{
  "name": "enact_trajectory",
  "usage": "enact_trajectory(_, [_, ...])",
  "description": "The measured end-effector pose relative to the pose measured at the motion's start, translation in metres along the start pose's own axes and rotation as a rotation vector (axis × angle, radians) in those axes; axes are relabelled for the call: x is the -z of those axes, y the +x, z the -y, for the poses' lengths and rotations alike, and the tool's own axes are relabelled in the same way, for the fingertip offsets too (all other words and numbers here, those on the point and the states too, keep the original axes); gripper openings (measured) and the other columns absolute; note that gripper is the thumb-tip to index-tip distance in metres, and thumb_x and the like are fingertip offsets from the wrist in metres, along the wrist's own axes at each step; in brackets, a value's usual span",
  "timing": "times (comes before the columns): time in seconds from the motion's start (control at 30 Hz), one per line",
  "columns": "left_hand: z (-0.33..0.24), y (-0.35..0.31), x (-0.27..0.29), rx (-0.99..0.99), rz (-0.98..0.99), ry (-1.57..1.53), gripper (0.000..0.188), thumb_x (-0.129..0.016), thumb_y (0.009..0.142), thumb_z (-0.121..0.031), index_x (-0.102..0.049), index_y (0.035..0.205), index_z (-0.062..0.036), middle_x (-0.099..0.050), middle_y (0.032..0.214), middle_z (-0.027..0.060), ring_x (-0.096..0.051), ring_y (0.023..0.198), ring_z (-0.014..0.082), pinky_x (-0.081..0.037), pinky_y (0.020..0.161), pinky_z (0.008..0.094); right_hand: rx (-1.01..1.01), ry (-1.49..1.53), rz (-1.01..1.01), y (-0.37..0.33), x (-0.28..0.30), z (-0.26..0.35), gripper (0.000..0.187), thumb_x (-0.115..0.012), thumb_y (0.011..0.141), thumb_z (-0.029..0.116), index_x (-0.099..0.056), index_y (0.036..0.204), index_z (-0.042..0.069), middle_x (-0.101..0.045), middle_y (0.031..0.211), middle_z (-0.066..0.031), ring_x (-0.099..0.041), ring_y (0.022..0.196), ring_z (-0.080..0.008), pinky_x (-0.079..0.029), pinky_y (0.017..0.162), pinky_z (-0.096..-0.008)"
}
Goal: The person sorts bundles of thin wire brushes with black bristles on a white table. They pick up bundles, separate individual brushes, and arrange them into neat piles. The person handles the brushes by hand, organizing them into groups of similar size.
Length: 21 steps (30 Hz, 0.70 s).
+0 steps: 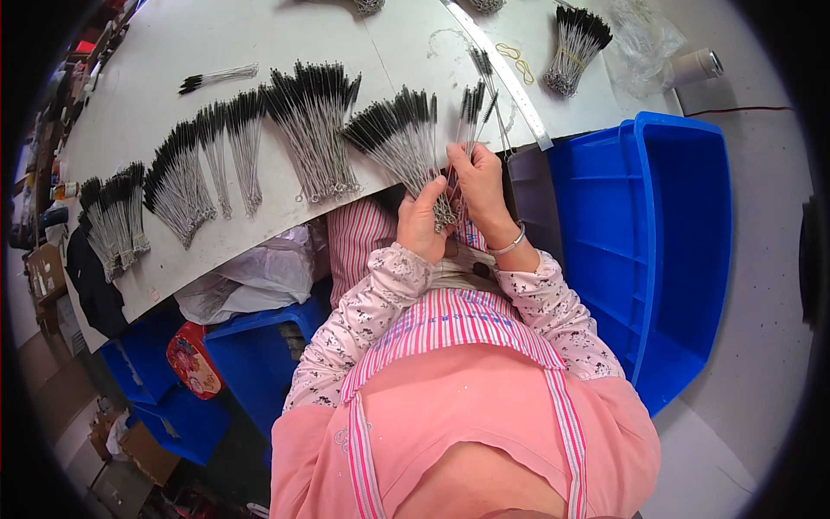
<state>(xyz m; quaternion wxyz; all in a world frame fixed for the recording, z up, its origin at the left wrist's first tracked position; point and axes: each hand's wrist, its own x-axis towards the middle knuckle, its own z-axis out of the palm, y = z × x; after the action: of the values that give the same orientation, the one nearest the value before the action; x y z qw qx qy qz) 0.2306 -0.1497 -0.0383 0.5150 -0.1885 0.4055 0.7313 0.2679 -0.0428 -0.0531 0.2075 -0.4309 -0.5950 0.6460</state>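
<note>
A pale desk (393,52) carries fanned brush piles (316,138); at its near edge the left hand (419,227) has its grip closed round a brush bundle (413,156), the right hand (482,183) pinches a few loose brushes (469,102); level looped ends (443,214) and untangled bristles (380,125) would likely serve best; shafts (422,164) look thin, metallic and straight, bristles black and dense.

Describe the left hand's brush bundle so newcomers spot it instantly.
Find the white table, then the person's left hand at its near edge. Fanning up from it is the black-tipped brush bundle: unlike the brush piles lying to its left, this one is held.
</note>
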Motion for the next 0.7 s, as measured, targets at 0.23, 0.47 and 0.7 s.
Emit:
enact_trajectory(0.23, [-0.002,-0.003,0.000,0.043,-0.018,-0.001,0.016,-0.062,0.084,-0.022,-0.059,0.097,-0.0137,-0.061,0.084,-0.0022,-0.055,0.073,0.0130,-0.043,0.070,0.0367,-0.075,0.089,0.096,-0.005,-0.004,0.015,0.020,-0.066,0.080,0.018,-0.061,0.080,-0.001,-0.057,0.062,-0.0011,-0.049,0.052,-0.0056,-0.040,0.046,-0.0216])
enact_trajectory(0.47, [0.000,0.000,0.002,-0.017,0.065,0.009,0.028,-0.064,0.083,-0.022,-0.055,0.109,-0.0160,-0.061,0.094,-0.0039,-0.056,0.078,0.0121,-0.043,0.072,0.0381,-0.096,0.232,0.092,-0.003,-0.004,0.009,0.018,-0.067,0.080,0.015,-0.058,0.078,-0.001,-0.058,0.064,-0.0026,-0.053,0.052,-0.0075,-0.041,0.046,-0.0209])
enact_trajectory(0.7, [0.000,-0.002,0.002,0.039,-0.007,0.091,0.029,-0.066,0.082,-0.025,-0.056,0.109,-0.0194,-0.061,0.095,-0.0057,-0.056,0.083,0.0115,-0.040,0.075,0.0395,-0.169,0.290,0.075,-0.009,-0.005,0.020,0.019,-0.069,0.078,0.014,-0.058,0.073,-0.001,-0.057,0.063,-0.0019,-0.053,0.053,-0.0072,-0.042,0.048,-0.0208])
